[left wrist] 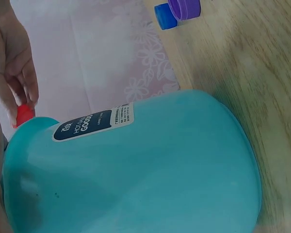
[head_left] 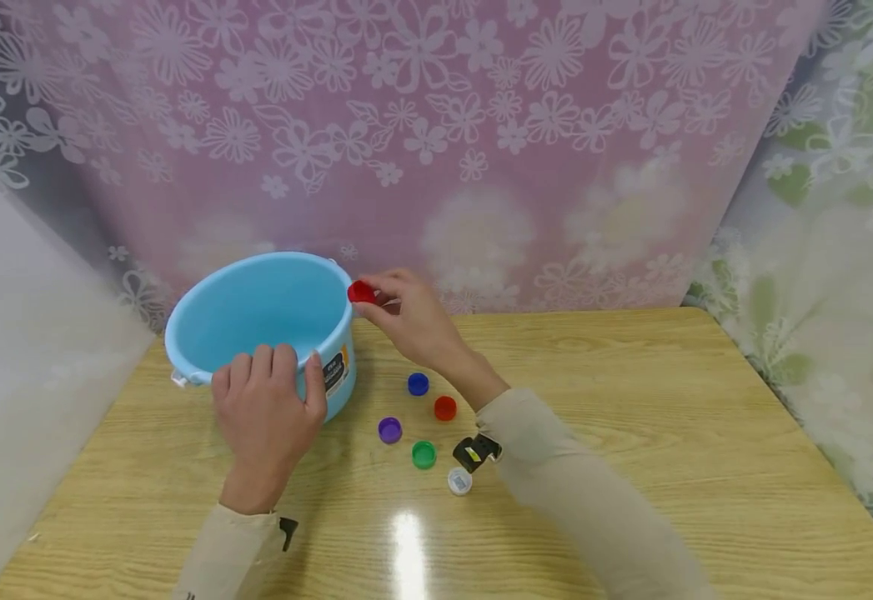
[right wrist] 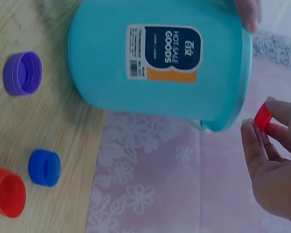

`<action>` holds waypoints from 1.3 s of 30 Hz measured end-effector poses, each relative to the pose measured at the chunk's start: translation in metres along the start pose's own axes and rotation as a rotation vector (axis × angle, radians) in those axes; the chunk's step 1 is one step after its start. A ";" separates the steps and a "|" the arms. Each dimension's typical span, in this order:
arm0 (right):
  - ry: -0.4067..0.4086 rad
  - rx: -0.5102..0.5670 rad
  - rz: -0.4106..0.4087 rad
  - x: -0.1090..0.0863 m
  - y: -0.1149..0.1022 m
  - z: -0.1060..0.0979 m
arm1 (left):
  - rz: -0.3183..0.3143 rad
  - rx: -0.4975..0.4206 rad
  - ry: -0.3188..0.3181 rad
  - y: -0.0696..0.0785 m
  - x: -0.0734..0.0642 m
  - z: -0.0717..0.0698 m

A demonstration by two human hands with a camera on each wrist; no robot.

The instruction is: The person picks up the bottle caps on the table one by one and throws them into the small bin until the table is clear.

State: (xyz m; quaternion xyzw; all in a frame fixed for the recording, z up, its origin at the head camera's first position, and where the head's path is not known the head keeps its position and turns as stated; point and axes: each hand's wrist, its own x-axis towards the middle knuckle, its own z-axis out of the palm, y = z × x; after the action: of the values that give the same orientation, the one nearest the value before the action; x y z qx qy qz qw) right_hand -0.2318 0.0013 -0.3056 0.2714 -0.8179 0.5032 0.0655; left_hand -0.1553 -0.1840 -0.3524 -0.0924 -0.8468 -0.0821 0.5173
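My right hand (head_left: 412, 321) pinches a red bottle cap (head_left: 361, 292) between thumb and fingertips, beside the right rim of a light blue bucket (head_left: 338, 408). In the right wrist view this red cap (right wrist: 263, 117) is held a little outside the bucket's rim. My left hand (head_left: 265, 412) grips the near rim, its fingers hooked over the edge and its thumb along the rim to the right. The bucket stands upright, with a dark and orange label (right wrist: 170, 52) on its side. Inside, the visible wall is bare, while part of the bottom is hidden.
Right of the bucket, several caps lie on the wooden table (head_left: 631, 400): blue (head_left: 418, 384), red (head_left: 445, 408), purple (head_left: 389, 430), green (head_left: 423, 454) and white (head_left: 459, 481). A flowered pink cloth (head_left: 421, 167) hangs behind the table's back edge.
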 end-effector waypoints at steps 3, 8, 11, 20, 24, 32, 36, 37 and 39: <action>-0.049 0.009 -0.017 0.003 -0.002 0.009 | 0.005 0.008 0.007 -0.001 0.000 0.000; -0.078 -0.018 -0.029 0.006 -0.004 0.016 | 0.010 0.010 0.012 -0.001 0.001 0.000; -0.079 -0.046 -0.032 0.009 -0.007 0.017 | 0.008 0.008 0.018 -0.001 0.002 0.000; -0.129 -0.231 0.009 0.017 -0.013 0.022 | 0.006 0.009 -0.004 -0.001 0.001 0.001; -0.118 -0.246 0.025 0.018 -0.016 0.022 | 0.007 0.011 -0.015 -0.002 0.001 0.000; -0.094 -0.238 0.061 0.018 -0.017 0.023 | 0.012 0.014 -0.015 -0.002 0.002 0.001; -0.091 -0.220 0.055 0.017 -0.017 0.023 | 0.013 0.011 0.009 -0.003 0.002 0.002; -0.092 -0.208 0.048 0.016 -0.016 0.023 | 0.014 0.011 0.015 -0.003 0.002 0.002; -0.098 -0.176 0.026 0.013 -0.013 0.021 | 0.016 0.010 0.021 -0.003 0.001 0.002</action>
State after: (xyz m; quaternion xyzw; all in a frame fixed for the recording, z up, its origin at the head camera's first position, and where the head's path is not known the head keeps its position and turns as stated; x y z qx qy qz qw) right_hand -0.2324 -0.0264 -0.3006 0.2784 -0.8646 0.4161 0.0423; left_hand -0.1585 -0.1859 -0.3524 -0.0956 -0.8410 -0.0747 0.5273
